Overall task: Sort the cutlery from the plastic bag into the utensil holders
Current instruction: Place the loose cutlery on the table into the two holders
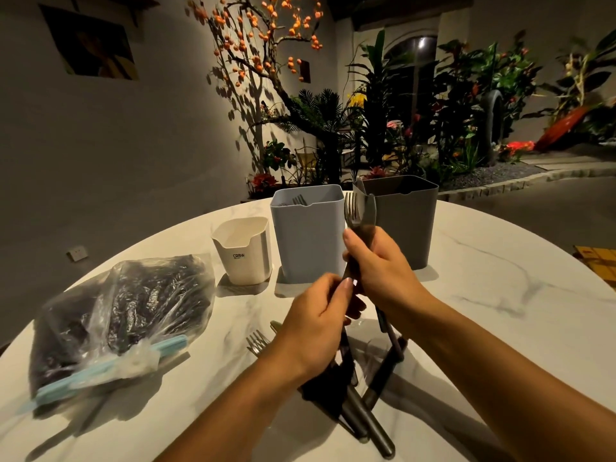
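Forks already stand in the blue holder (308, 235). Both hands grip cutlery above the table: the right hand (380, 261) holds a fork (350, 208) and knife upright, the left hand (320, 323) curls round dark handles. More cutlery (360, 405) lies loose, and the plastic bag (123, 315) looks part full.

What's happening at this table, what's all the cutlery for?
A person is sorting cutlery into holders. The right hand grips a fork and a knife upright; the left hand holds their handles lower down. Forks already stand in the blue holder. More cutlery lies on the table beside the plastic bag.
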The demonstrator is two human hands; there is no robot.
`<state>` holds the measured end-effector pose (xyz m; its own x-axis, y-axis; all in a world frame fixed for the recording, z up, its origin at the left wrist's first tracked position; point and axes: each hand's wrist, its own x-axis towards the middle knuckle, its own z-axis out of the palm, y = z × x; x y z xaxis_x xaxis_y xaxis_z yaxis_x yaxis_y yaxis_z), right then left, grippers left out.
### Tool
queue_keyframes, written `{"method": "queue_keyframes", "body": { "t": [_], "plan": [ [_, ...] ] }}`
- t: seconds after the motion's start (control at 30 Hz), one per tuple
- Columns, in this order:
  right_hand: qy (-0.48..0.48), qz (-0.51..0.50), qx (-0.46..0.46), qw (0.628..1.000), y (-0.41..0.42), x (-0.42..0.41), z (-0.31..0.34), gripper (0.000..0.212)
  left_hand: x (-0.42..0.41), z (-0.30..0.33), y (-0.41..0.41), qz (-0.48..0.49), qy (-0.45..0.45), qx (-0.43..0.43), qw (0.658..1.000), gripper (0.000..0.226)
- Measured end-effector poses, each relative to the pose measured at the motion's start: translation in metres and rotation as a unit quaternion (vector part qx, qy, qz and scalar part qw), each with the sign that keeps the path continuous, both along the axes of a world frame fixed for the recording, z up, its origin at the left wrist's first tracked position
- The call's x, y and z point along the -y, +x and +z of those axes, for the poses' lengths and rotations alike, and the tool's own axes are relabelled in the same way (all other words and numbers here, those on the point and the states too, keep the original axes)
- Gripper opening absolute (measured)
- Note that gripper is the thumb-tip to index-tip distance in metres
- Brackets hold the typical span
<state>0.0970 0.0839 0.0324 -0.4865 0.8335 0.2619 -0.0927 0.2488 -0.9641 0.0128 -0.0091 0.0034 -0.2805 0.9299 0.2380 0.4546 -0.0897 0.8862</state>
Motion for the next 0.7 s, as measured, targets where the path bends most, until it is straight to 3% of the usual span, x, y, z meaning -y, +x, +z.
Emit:
{"method": "queue_keyframes", "body": {
  "t": [0.23, 0.53, 0.7],
  "plan": [
    [0.026, 0.066, -0.072, 0.995, -0.003, 0.009, 0.008, 0.022, 0.004, 0.006, 0.013, -0.06, -0.034, 0.157, 0.985, 0.019],
    [-0.002, 0.076, -0.004, 0.997, 0.007, -0.007, -0.007, 0.033, -0.001, 0.002, -0.004, -0.028, -0.005, 0.183, 0.983, 0.023],
    [0.015, 0.011, -0.048, 0.999, 0.012, -0.012, -0.007, 0.02, 0.001, 0.001, -0.011, -0.02, -0.02, 0.192, 0.981, 0.023]
  ]
}}
